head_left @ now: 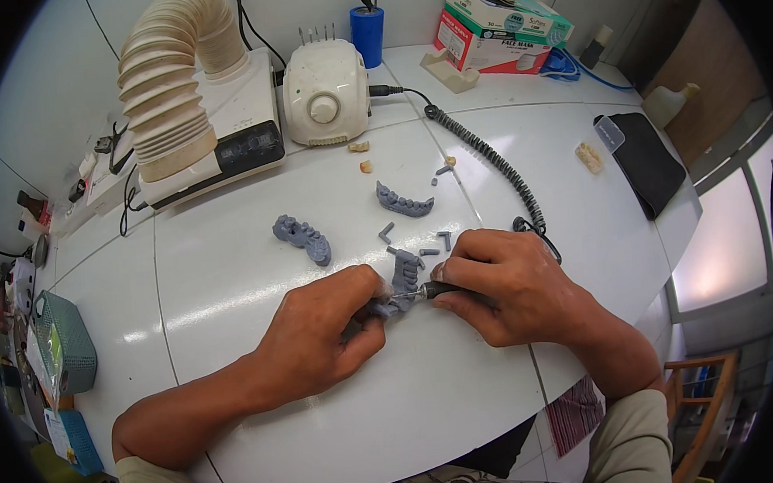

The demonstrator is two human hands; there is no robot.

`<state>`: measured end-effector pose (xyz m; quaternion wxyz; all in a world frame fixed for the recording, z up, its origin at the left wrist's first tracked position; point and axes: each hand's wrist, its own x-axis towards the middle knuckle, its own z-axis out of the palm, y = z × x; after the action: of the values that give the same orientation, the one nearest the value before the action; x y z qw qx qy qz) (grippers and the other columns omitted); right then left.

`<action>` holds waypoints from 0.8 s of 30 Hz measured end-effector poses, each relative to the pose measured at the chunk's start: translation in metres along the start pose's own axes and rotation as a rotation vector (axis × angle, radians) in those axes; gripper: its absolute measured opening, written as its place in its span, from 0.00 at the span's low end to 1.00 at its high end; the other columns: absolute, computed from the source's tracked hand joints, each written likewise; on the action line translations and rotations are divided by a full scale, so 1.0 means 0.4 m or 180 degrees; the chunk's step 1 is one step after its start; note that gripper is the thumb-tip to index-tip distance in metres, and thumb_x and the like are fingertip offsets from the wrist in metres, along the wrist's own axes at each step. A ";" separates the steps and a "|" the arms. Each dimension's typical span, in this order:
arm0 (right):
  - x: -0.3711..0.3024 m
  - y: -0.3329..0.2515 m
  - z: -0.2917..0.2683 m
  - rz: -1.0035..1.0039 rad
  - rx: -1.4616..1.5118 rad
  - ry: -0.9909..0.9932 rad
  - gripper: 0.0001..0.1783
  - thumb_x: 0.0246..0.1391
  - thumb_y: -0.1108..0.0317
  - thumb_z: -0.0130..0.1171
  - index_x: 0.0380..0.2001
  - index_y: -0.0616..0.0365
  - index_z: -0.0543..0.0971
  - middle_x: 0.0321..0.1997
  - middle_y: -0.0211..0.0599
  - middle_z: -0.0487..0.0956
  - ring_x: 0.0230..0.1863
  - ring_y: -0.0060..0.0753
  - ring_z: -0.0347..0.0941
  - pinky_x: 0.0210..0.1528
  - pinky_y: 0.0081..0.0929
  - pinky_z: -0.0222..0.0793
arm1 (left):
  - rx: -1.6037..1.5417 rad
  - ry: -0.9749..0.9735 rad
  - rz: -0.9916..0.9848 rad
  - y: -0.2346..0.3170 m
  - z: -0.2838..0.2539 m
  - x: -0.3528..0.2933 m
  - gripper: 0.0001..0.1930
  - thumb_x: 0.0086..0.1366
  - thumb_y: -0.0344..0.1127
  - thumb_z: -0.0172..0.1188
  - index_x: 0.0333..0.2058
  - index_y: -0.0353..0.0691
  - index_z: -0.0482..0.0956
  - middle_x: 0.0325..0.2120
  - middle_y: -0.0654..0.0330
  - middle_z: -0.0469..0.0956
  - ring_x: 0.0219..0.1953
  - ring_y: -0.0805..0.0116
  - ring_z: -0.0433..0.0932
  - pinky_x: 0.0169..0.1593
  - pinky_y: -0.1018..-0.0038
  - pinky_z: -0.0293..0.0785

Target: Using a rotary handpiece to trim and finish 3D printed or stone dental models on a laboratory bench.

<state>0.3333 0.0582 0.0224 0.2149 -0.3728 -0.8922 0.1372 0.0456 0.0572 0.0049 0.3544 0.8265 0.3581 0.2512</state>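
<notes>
My left hand (334, 323) is closed on a grey dental model (405, 271) with a row of teeth, and its fingers hide the model's near left end. In my right hand (511, 283) is a black rotary handpiece (439, 289), pinched between thumb and fingers. Its metal tip reaches the model's side; the exact contact is too small to tell. Beyond my hands lie two more grey dental models, a curved one (404, 199) in the middle and another (302, 240) to the left. Short grey pegs, one of them bent (387, 233), are scattered around the held model.
A white control unit (325, 96) stands at the back, its coiled cord (498, 161) running down the right. Left of it is a dust extractor (216, 167) with a ribbed hose (164, 87). A black pouch (649, 166) lies far right; a green basket (67, 341) stands left.
</notes>
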 end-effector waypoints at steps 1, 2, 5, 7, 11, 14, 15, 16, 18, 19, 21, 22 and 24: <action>0.000 0.001 0.001 0.0000 -0.0003 0.0008 0.12 0.61 0.63 0.77 0.39 0.56 0.84 0.33 0.36 0.78 0.31 0.42 0.79 0.32 0.41 0.74 | -0.0010 0.0000 -0.0006 0.000 0.000 0.000 0.15 0.64 0.23 0.70 0.46 0.35 0.75 0.34 0.49 0.81 0.35 0.48 0.86 0.39 0.57 0.81; 0.000 0.001 0.002 0.0003 -0.0007 0.0014 0.12 0.61 0.63 0.77 0.39 0.56 0.84 0.33 0.36 0.77 0.31 0.42 0.79 0.32 0.41 0.74 | -0.0012 -0.0001 -0.0006 0.000 0.000 0.000 0.15 0.64 0.23 0.70 0.46 0.35 0.75 0.34 0.49 0.81 0.35 0.48 0.86 0.39 0.57 0.81; 0.000 0.000 -0.002 0.0004 -0.0019 -0.0034 0.12 0.61 0.64 0.77 0.39 0.56 0.84 0.33 0.36 0.77 0.31 0.43 0.79 0.32 0.41 0.74 | -0.0018 0.0001 -0.0010 -0.001 0.001 0.000 0.15 0.64 0.24 0.70 0.46 0.35 0.75 0.34 0.49 0.81 0.34 0.48 0.85 0.39 0.58 0.81; 0.000 0.001 0.000 0.0001 -0.0014 0.0000 0.12 0.61 0.64 0.77 0.39 0.56 0.84 0.33 0.36 0.77 0.31 0.43 0.79 0.32 0.41 0.74 | 0.0051 -0.0009 -0.0017 -0.001 0.000 -0.001 0.15 0.64 0.24 0.70 0.46 0.35 0.75 0.34 0.49 0.81 0.34 0.48 0.85 0.38 0.58 0.81; 0.000 -0.002 -0.004 0.0004 -0.0015 -0.0027 0.12 0.61 0.64 0.77 0.40 0.56 0.84 0.33 0.37 0.77 0.31 0.43 0.79 0.32 0.41 0.74 | 0.0032 0.0011 0.0012 -0.004 0.003 -0.001 0.15 0.64 0.24 0.70 0.46 0.35 0.75 0.34 0.50 0.81 0.34 0.49 0.85 0.38 0.58 0.81; 0.000 -0.001 0.000 0.0035 0.0016 -0.0004 0.12 0.61 0.64 0.77 0.40 0.56 0.85 0.33 0.37 0.78 0.31 0.44 0.79 0.32 0.42 0.74 | 0.0058 0.0020 0.0035 -0.004 0.002 -0.001 0.15 0.64 0.25 0.70 0.46 0.35 0.75 0.34 0.50 0.81 0.34 0.49 0.85 0.38 0.58 0.81; 0.000 0.000 0.000 0.0036 0.0016 -0.0004 0.12 0.61 0.64 0.77 0.40 0.56 0.85 0.33 0.37 0.78 0.31 0.44 0.79 0.32 0.42 0.74 | 0.0041 0.0002 -0.0014 -0.001 0.001 0.000 0.15 0.64 0.25 0.70 0.46 0.35 0.75 0.34 0.50 0.81 0.34 0.49 0.85 0.38 0.58 0.81; 0.000 0.000 0.000 0.0036 0.0019 -0.0008 0.12 0.61 0.64 0.77 0.40 0.56 0.85 0.33 0.37 0.78 0.31 0.44 0.79 0.32 0.42 0.74 | 0.0023 -0.0017 -0.0064 0.000 0.001 0.000 0.15 0.64 0.25 0.70 0.46 0.35 0.75 0.34 0.50 0.81 0.33 0.50 0.85 0.38 0.58 0.81; 0.000 0.000 0.000 0.0034 0.0023 -0.0011 0.11 0.61 0.64 0.77 0.40 0.56 0.85 0.33 0.37 0.78 0.31 0.44 0.79 0.32 0.42 0.74 | 0.0025 -0.0025 -0.0069 0.000 0.001 -0.001 0.15 0.64 0.25 0.70 0.46 0.35 0.75 0.34 0.50 0.81 0.33 0.50 0.85 0.38 0.58 0.80; 0.000 0.000 0.000 0.0012 0.0018 -0.0002 0.11 0.61 0.64 0.77 0.40 0.56 0.85 0.33 0.37 0.77 0.31 0.44 0.79 0.32 0.42 0.74 | 0.0027 -0.0033 -0.0074 0.000 0.001 -0.001 0.15 0.65 0.25 0.70 0.46 0.35 0.75 0.34 0.50 0.80 0.33 0.50 0.84 0.38 0.58 0.80; 0.000 0.000 0.000 -0.0007 0.0009 0.0008 0.11 0.61 0.64 0.77 0.40 0.56 0.85 0.33 0.37 0.77 0.31 0.44 0.79 0.32 0.42 0.74 | 0.0028 -0.0026 -0.0055 -0.001 0.001 0.000 0.15 0.65 0.25 0.71 0.46 0.35 0.75 0.34 0.50 0.80 0.33 0.50 0.84 0.38 0.58 0.80; -0.001 0.001 0.002 0.0014 0.0022 0.0020 0.11 0.61 0.64 0.77 0.40 0.56 0.85 0.33 0.37 0.77 0.31 0.44 0.79 0.32 0.42 0.74 | 0.0031 -0.0019 -0.0039 -0.001 0.001 0.000 0.15 0.65 0.25 0.71 0.46 0.35 0.75 0.33 0.50 0.80 0.32 0.50 0.84 0.37 0.58 0.80; -0.001 0.002 0.002 0.0030 0.0041 0.0033 0.11 0.61 0.64 0.77 0.40 0.56 0.85 0.33 0.37 0.77 0.31 0.44 0.78 0.32 0.42 0.74 | 0.0039 -0.0024 -0.0037 -0.002 0.000 0.000 0.15 0.65 0.25 0.71 0.46 0.35 0.75 0.33 0.50 0.80 0.32 0.50 0.83 0.37 0.58 0.80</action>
<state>0.3336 0.0584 0.0214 0.2213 -0.3763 -0.8884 0.1420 0.0453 0.0574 0.0042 0.3522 0.8275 0.3630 0.2439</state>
